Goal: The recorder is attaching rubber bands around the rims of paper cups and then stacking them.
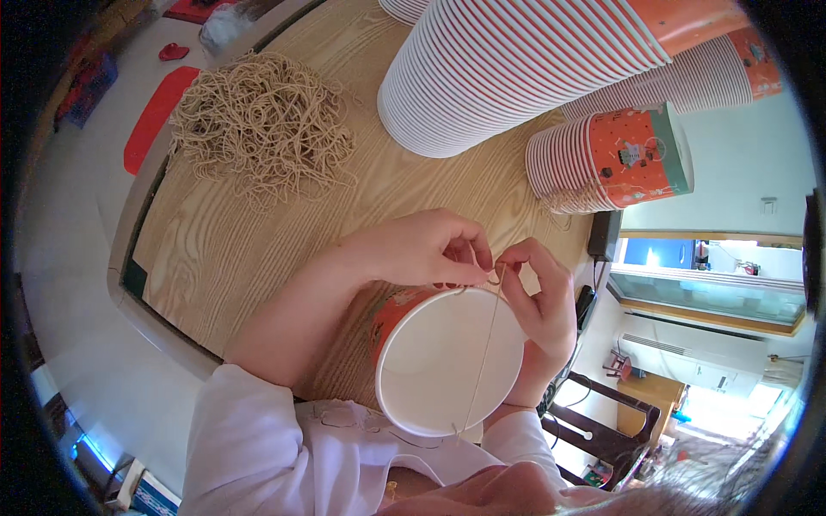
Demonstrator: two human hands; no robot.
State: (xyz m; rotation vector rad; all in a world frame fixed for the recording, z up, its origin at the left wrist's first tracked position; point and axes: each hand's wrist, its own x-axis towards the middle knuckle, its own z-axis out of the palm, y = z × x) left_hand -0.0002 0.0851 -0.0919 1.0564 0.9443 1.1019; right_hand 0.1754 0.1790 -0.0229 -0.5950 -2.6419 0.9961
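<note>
A large paper cup [430,365], white inside and orange outside, is tilted with its open mouth facing me. A thin tan string [484,357] runs across the mouth from the far rim to the near rim. My left hand [443,248] is closed in a pinch on the string at the far rim. Beside it, my right hand [544,297] also pinches the string, thumb and forefinger together. The fingertips of both hands nearly meet, and the exact loop or knot between them is too small to make out.
A tangled heap of tan strings [262,125] lies at the table's far left. Tall stacks of nested paper cups [499,69] lean across the far side. A shorter stack [611,159] with strings at its rim stands to the right. The wooden table [206,249] has a raised edge at left.
</note>
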